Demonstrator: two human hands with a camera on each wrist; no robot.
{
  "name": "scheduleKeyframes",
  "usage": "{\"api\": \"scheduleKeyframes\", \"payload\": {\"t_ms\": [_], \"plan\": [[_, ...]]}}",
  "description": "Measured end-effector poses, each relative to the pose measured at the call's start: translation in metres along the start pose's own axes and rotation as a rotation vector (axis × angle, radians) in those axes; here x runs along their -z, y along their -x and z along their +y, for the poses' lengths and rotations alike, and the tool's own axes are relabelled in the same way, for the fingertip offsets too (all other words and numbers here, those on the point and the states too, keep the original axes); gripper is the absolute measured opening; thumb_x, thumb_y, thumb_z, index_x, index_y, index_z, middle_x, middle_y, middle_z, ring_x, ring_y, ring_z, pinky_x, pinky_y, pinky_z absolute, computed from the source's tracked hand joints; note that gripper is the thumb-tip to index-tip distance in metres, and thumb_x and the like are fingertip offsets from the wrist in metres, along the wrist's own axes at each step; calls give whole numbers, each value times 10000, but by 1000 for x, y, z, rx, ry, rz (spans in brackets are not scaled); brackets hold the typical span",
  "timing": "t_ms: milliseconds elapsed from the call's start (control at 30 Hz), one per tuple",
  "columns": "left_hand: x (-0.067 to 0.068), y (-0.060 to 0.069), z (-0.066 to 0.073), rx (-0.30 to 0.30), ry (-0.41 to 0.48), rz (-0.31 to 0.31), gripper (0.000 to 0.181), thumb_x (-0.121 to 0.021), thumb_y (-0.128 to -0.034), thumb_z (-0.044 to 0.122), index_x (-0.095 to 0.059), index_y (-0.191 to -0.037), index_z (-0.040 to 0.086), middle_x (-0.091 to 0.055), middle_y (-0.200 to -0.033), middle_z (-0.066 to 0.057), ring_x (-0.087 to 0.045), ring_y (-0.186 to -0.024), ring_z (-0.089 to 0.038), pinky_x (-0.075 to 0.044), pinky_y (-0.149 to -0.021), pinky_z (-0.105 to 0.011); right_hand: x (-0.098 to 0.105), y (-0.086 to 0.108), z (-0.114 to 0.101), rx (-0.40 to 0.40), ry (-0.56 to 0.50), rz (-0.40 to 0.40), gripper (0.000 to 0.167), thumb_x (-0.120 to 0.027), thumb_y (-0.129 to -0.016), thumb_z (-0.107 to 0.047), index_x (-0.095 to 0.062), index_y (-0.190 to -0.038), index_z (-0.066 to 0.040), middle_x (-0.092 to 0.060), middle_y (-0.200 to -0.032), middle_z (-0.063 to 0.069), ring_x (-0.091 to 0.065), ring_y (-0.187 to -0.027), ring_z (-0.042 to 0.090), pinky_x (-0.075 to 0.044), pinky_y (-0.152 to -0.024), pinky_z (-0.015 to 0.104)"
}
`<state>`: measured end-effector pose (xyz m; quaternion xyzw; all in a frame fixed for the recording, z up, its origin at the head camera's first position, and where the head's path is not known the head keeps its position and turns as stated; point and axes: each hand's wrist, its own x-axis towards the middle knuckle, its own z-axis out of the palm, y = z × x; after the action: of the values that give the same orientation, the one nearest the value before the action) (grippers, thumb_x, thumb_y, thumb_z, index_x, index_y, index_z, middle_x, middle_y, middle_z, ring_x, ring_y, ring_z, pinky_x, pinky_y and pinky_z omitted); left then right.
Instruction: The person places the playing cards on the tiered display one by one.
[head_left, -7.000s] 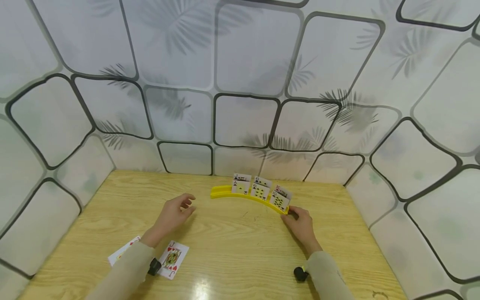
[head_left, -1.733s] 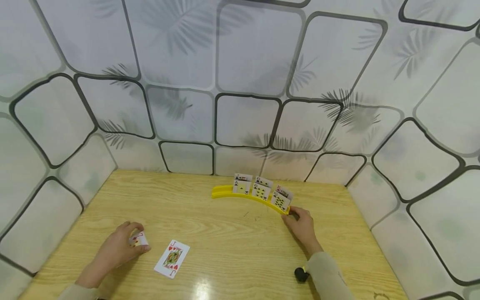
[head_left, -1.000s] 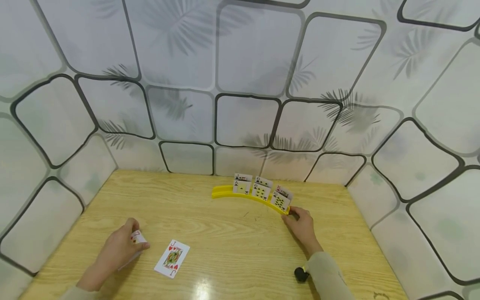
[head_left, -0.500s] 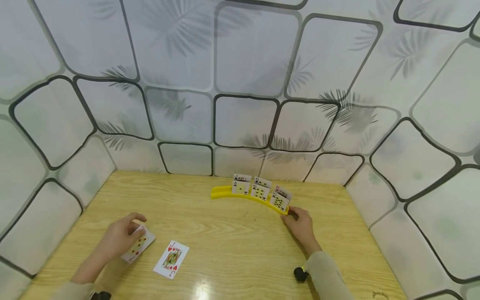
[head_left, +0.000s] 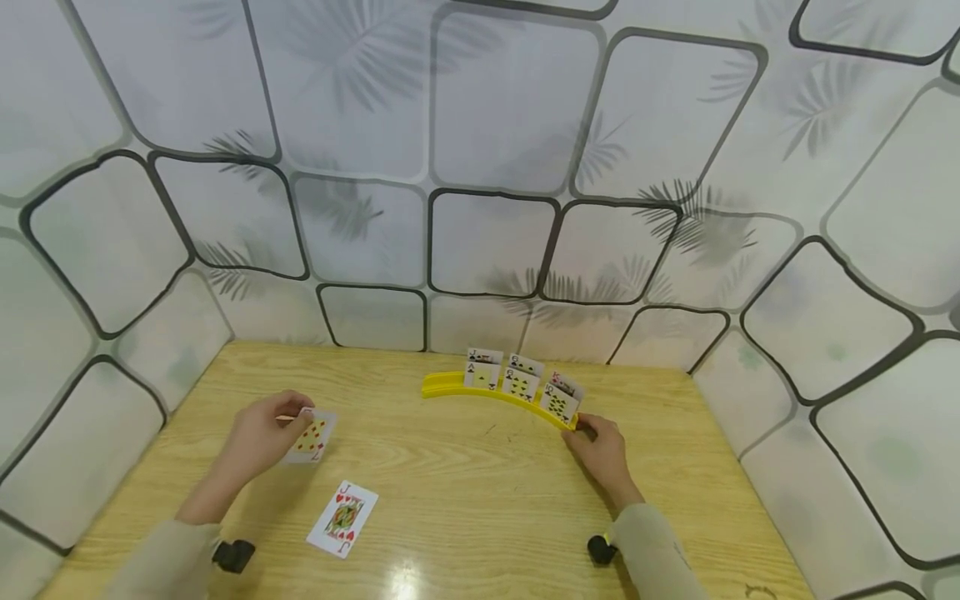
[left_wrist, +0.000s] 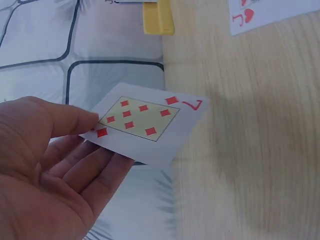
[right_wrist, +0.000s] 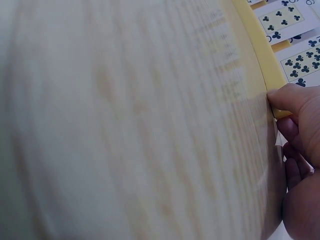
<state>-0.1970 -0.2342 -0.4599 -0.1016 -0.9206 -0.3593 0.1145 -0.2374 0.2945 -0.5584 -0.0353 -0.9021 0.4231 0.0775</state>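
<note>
My left hand pinches a seven of diamonds playing card between thumb and fingers, raised above the left side of the table. The left wrist view shows the thumb on top of the card's edge and the fingers beneath. At the far right of centre stands a curved yellow card holder with playing cards upright in two rows, among them a ten, an ace and a king. My right hand grips the holder's right end, its thumb on the front edge in the right wrist view.
A jack of hearts lies face up on the wooden table, nearer than the left hand. The holder's left end bears no card. Patterned wall panels rise behind and on both sides of the table.
The left hand went from above the table's middle back to the near left, took up the seven of diamonds and lifted it forward and right. Right hand and holder stay put.
</note>
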Motion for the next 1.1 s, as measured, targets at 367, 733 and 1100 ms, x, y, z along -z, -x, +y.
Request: {"api": "scheduleKeyframes", "payload": {"t_ms": [367, 733, 1100], "plan": [[-30, -36, 18, -26, 129, 89, 179, -698, -1021, 99, -714, -1159, -14, -773, -1105, -244, -765, -1019, -412, -654, -792, -437, 0, 1, 0, 0, 8, 22, 449, -787, -947, -205, -684, -1311, 36, -693, -1278, 220, -523, -1312, 398, -384, -1163, 608], [-56, -66, 33, -28, 282, 75, 251, -672, -1021, 32, -685, -1254, -63, -748, -1152, -311, -777, -970, -431, -646, -697, -287, -1, 2, -1, 14, 15, 36, 427, -792, -943, -194, -697, -1289, 36, -702, -1259, 217, -534, -1299, 401, -394, -1142, 625], [-76, -89, 44, -35, 295, 73, 187, -673, -1005, 50, -715, -1165, -37, -776, -1121, -259, -768, -1033, -413, -639, -858, -515, 1, 1, 0, -16, -1, 2, 462, -787, -955, -209, -674, -1335, 29, -666, -1329, 220, -499, -1366, 399, -348, -1198, 623]]}}
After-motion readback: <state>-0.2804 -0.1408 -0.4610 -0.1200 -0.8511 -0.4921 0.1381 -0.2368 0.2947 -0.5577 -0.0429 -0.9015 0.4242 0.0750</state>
